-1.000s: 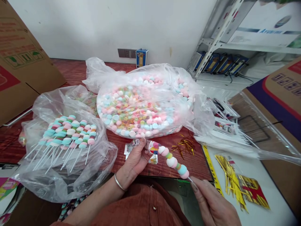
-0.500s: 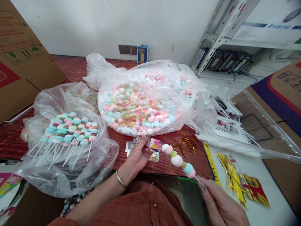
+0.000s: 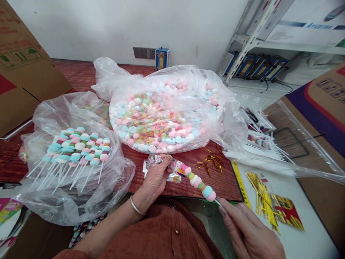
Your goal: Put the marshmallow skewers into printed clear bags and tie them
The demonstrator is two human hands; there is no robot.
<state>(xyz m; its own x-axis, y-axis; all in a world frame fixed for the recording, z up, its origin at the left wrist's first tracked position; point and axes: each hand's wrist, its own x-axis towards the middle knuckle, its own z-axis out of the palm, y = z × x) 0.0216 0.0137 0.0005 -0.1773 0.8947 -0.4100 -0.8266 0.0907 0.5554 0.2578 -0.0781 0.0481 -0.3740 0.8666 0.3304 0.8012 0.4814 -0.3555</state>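
My right hand (image 3: 249,228) pinches the white stick of a marshmallow skewer (image 3: 199,183), which carries pink, white and blue marshmallows with green and orange gummy rings between them. Between the thumb and fingers of my left hand (image 3: 158,173) is a clear printed candy bag (image 3: 180,167). The tip of the skewer is inside the bag's mouth, and the lower marshmallows are outside it. More flat printed packets (image 3: 174,177) lie on the red-brown table (image 3: 185,187) under and behind my left hand.
Finished-looking skewers (image 3: 78,147) lie on a plastic bag at left. A large plastic-covered tray of marshmallows and gummies (image 3: 161,122) fills the middle. Gold twist ties (image 3: 211,162), yellow ties (image 3: 261,201) and white sticks (image 3: 258,153) lie at right. Cardboard boxes (image 3: 29,72) flank the table.
The skewer first moves slightly right with my right hand, then left toward the bag. Its top white marshmallow, bare before, is now within the bag's mouth.
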